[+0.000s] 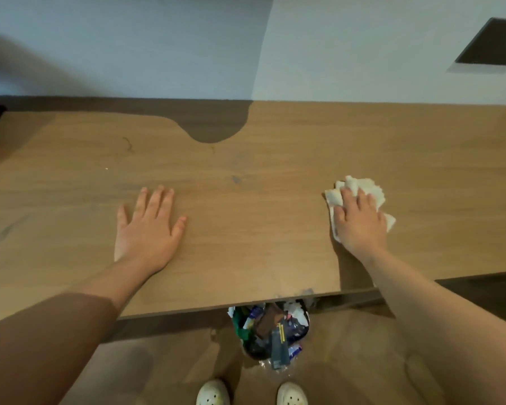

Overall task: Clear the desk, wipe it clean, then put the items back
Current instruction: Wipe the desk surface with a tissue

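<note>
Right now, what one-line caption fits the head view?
Right hand presses a white paper towel on the wooden desk; left hand rests flat on it.

Desk [246,214] open between left hand [146,226], right hand [360,223]; wall [158,54] behind.

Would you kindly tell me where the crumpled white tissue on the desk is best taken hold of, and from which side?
Probably the bunched folds at its far edge, taken from above. The tissue lies low on the desk under the right hand, so no side offers a lip to get under. The raised creases beyond the hand would give something to gather and pinch.
</note>
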The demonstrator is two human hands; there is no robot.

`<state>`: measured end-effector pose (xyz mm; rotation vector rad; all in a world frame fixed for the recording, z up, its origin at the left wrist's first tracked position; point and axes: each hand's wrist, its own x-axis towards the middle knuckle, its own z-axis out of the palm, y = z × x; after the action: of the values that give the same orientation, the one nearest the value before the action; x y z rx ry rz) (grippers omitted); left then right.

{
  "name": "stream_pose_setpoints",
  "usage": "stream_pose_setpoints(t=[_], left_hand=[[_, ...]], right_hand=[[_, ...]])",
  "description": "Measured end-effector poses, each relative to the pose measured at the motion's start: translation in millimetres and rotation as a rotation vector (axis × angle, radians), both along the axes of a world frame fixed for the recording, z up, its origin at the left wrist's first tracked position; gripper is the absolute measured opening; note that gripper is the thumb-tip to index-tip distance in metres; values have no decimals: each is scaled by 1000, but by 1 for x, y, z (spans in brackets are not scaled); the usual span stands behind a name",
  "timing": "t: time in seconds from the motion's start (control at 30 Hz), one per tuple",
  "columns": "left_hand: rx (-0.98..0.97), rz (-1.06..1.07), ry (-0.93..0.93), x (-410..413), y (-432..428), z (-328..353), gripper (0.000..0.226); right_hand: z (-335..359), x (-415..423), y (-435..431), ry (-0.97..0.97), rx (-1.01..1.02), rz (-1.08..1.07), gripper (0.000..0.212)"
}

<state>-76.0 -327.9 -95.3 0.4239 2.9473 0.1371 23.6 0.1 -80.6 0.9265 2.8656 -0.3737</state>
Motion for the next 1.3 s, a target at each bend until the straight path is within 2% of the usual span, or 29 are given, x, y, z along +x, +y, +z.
stream_pose_setpoints(t=[0.03, 0.1, 0.27, 0.33, 0.4, 0.5, 0.53, 0.6, 0.7, 0.77, 0.87, 0.9, 0.93, 0.97, 1.07, 1.13, 1.2, 1.3], left_hand=[[-13, -6, -1, -1, 0, -1, 63], [-41, -4, 0, 0, 1, -1, 63], [-29, 0, -12, 0, 3, 1, 62], [-32, -11, -20, -5, 5, 2, 61], [-29, -21, -10, -18, 7, 1, 61], [-32, 67, 9, -36, 10, 1, 64], [-28, 101, 18, -41, 11, 1, 65], [-21, 139, 20, -48, 13, 0, 67], [-2, 142, 33, -51, 14, -2, 66], [4, 142, 32, -52, 13, -3, 64], [2, 164, 15, -54, 13, -3, 61], [3, 174, 16, -55, 13, -4, 60], [3, 183, 22, -55, 13, -3, 60], [2, 190, 27, -54, 14, -4, 59], [7, 197, 37, -53, 15, -4, 57], [14, 202, 35, -54, 15, -5, 56], [13, 199, 51, -53, 14, -6, 56], [21, 190, 67, -53, 13, -7, 61]], right_hand=[[-1, -6, 1, -13, 22, -65, 50], [-4, -20, -22, -2, 36, -44, 50], [-1, -22, -128, 74, -30, 551, 51], [-4, -22, -127, 115, -75, 627, 49], [-10, -30, -93, 194, -1, 388, 57], [-9, -43, -17, 57, 45, -200, 56], [-8, -50, -1, 15, 26, -304, 55], [-9, -74, 8, -13, 24, -320, 55], [-10, -112, -16, 26, 43, -69, 54], [-8, -115, -53, 50, 50, 223, 53], [-1, -80, -111, 97, -55, 756, 55], [0, -69, -117, 99, -58, 883, 56], [-1, -68, -108, 142, -20, 911, 55], [-3, -76, -90, 157, 22, 823, 52], [-8, -123, -16, 65, 48, 182, 51], [-6, -156, 15, 19, 19, -74, 53], [-7, -178, 9, 14, 16, -61, 54], [-9, -173, -44, 33, 5, 327, 53]])
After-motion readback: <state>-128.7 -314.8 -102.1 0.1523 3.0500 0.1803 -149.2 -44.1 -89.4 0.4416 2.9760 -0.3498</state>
